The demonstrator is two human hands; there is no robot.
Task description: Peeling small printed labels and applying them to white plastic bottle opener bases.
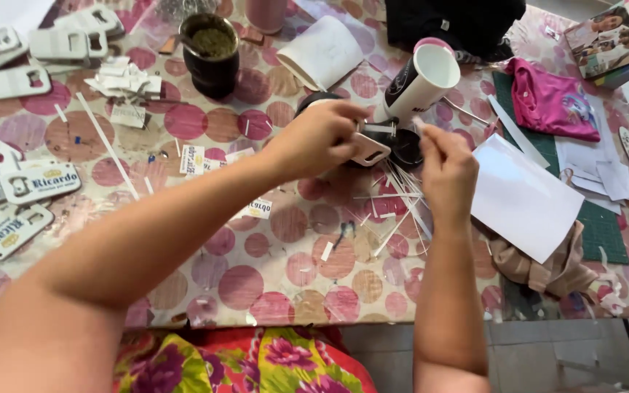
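**Both hands closed on small white pieces above a cluttered craft table**

Left hand [318,138]: fingers curled shut around a small white tag-shaped piece [369,148] with a slot in it, held above the table [271,269] near its middle. The piece projects to the right of the fingertips, in the gap between the two hands.

Right hand [445,171]: thumb and fingertips pinched together on a thin white paper strip [418,125], which stands up from the grip. The strip is narrow and its lower end is hidden in the fingers. The right hand sits just beside the tag-shaped piece; whether strip and piece touch cannot be told.

Beneath the hands: a loose scatter of thin white offcut strips [394,207] lying on a tablecloth printed with pink circles.

Surroundings: a white cup with a pink rim [424,78] stands tilted just beyond the hands. A dark round pot [212,51] filled with greenish material stands further left. Stacks of white tag blanks [52,47] occupy the far left corner, with printed tags [34,182] along the left edge. A white sheet of paper [522,196] lies to the right, partly over a green cutting mat [606,229]. A pink garment [551,102] lies on the mat's far end.
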